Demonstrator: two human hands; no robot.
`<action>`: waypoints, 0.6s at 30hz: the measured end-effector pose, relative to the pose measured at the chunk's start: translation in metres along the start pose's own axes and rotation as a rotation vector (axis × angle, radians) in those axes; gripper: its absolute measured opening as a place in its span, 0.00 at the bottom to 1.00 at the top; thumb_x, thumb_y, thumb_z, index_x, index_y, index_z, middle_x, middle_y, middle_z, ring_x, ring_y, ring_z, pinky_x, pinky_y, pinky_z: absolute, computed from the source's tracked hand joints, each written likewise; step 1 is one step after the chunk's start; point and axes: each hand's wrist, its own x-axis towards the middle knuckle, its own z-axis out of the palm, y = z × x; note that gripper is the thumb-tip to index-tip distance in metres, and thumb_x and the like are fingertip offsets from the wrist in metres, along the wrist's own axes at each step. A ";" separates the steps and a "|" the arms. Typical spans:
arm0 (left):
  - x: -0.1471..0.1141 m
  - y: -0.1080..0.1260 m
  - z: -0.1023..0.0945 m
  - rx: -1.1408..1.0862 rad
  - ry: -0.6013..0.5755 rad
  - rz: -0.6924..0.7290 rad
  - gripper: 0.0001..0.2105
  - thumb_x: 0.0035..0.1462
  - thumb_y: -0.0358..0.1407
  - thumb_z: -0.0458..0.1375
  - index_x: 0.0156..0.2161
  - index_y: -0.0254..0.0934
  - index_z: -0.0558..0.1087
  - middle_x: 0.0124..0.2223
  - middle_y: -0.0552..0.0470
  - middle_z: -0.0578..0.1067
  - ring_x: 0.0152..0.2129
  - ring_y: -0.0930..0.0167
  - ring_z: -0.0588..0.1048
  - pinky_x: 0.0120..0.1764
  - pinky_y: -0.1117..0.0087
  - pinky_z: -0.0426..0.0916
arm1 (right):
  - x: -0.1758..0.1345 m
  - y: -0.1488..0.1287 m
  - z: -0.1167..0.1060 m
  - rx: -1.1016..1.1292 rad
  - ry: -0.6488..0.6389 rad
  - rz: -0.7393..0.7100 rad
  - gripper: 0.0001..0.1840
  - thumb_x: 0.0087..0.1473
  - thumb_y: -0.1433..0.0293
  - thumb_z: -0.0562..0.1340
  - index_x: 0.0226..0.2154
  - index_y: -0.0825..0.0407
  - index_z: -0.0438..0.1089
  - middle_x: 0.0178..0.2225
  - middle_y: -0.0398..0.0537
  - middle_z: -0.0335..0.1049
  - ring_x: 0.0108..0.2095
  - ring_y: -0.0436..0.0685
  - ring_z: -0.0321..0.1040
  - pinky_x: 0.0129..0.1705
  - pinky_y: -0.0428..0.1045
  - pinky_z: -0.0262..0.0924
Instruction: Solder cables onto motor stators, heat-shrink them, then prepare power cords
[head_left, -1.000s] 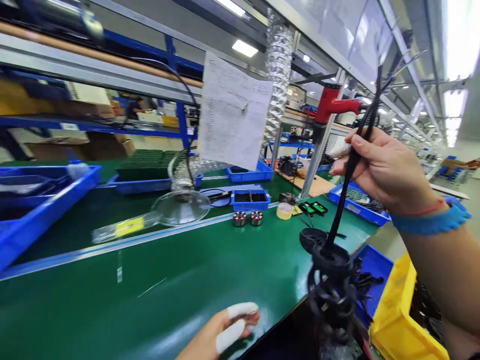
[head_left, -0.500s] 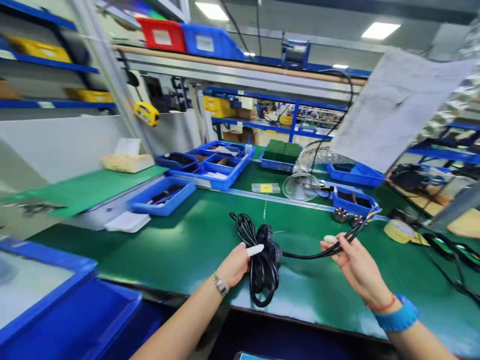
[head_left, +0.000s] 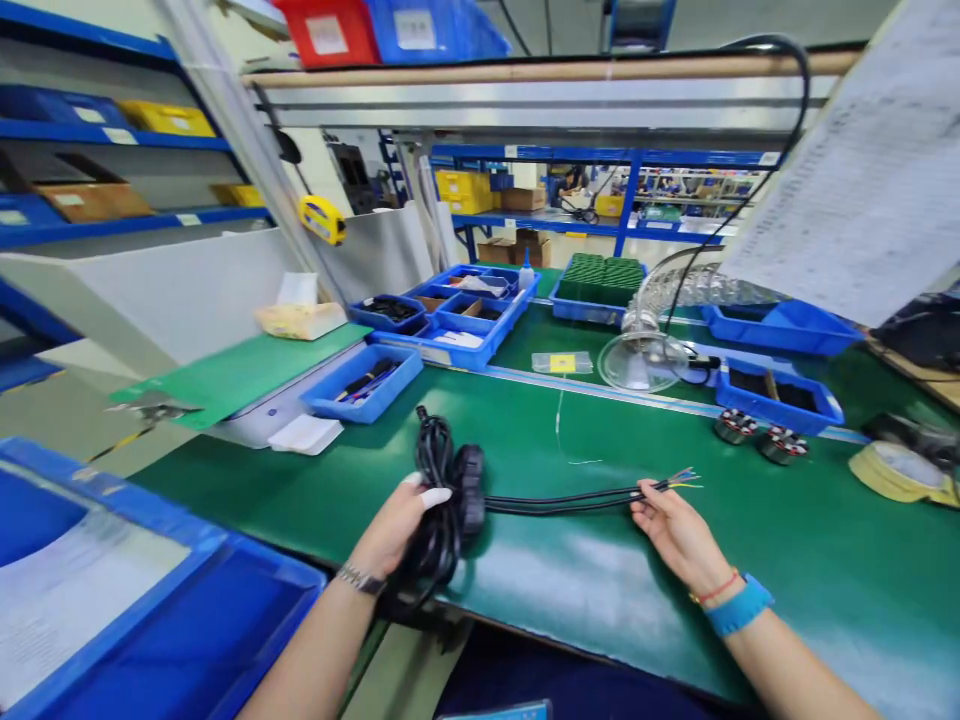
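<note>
A coiled bundle of black power cords (head_left: 442, 500) lies at the near edge of the green work surface (head_left: 585, 590). My left hand (head_left: 397, 525) grips the coiled part with its plug; two fingers wear white finger cots. Straight cable ends (head_left: 570, 497) run right from the coil, and my right hand (head_left: 671, 530) holds them near the stripped coloured wire tips (head_left: 686, 480), pressed low on the mat.
Blue parts bins (head_left: 364, 382) and trays stand at the back left and a blue bin (head_left: 776, 397) at the back right. Two wound stators (head_left: 757, 435), a tape roll (head_left: 900, 470), a clear dome hood (head_left: 641, 360) and a hanging paper sheet (head_left: 862, 170) are on the right. A large blue crate (head_left: 150, 620) sits near left.
The view swung left from the right-hand bins. The cord bundle, first lifted high by my right hand, came down onto the mat; now my left hand grips the coil and the ends lie stretched out flat.
</note>
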 end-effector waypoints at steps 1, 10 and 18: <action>-0.002 0.006 0.000 0.111 0.109 0.045 0.27 0.41 0.34 0.60 0.48 0.32 0.61 0.42 0.43 0.71 0.41 0.56 0.70 0.44 0.55 0.63 | -0.001 0.001 -0.001 0.003 -0.004 -0.003 0.12 0.38 0.68 0.69 0.28 0.54 0.69 0.23 0.39 0.68 0.23 0.45 0.67 0.25 0.41 0.63; -0.045 0.009 0.165 0.982 -0.329 0.788 0.19 0.57 0.39 0.49 0.53 0.39 0.62 0.52 0.44 0.67 0.51 0.61 0.62 0.54 0.56 0.53 | -0.015 -0.019 -0.015 -0.046 -0.149 -0.052 0.17 0.38 0.65 0.68 0.32 0.54 0.67 0.20 0.39 0.66 0.21 0.46 0.65 0.24 0.43 0.62; -0.007 0.020 0.242 0.821 -0.826 0.331 0.16 0.56 0.45 0.49 0.29 0.34 0.71 0.26 0.52 0.74 0.20 0.73 0.70 0.27 0.73 0.63 | -0.008 -0.040 -0.034 -0.293 -0.223 -0.221 0.17 0.40 0.61 0.64 0.30 0.57 0.68 0.18 0.42 0.67 0.18 0.47 0.64 0.23 0.45 0.61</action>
